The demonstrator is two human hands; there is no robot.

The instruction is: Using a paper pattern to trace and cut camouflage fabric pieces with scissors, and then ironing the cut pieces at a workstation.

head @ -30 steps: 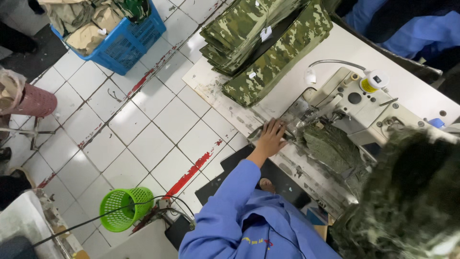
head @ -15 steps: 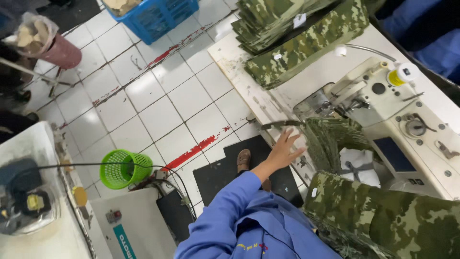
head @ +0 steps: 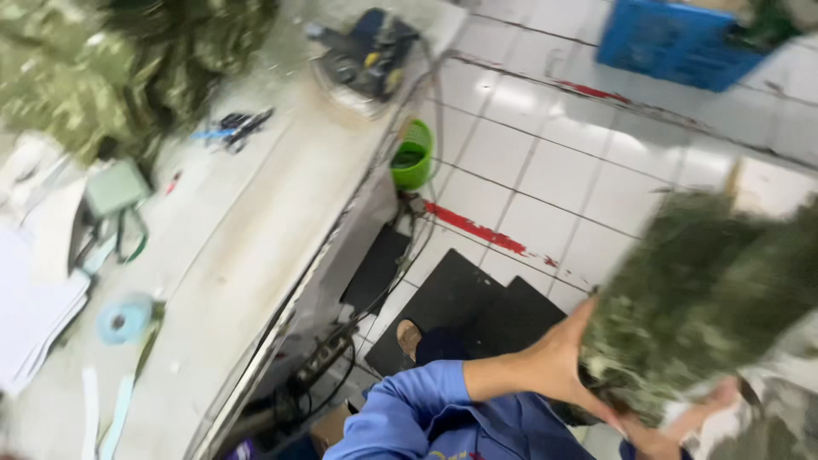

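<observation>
My left hand, on a blue-sleeved arm, grips a bundle of camouflage fabric at the lower right, held over the tiled floor. The fabric is blurred by motion. A small patch of skin at the bottom right edge looks like my right hand; it is mostly hidden under the fabric, so its grip does not show. My shoe rests on a black floor mat.
A long pale worktable fills the left, with a camouflage pile, a dark device, a blue tape roll and white papers. A green basket hangs at its edge. A blue crate stands top right.
The view has swung away from the sewing machine to the table on the left. My left hand has gone from resting on the fabric at the machine to holding a bundle in the air.
</observation>
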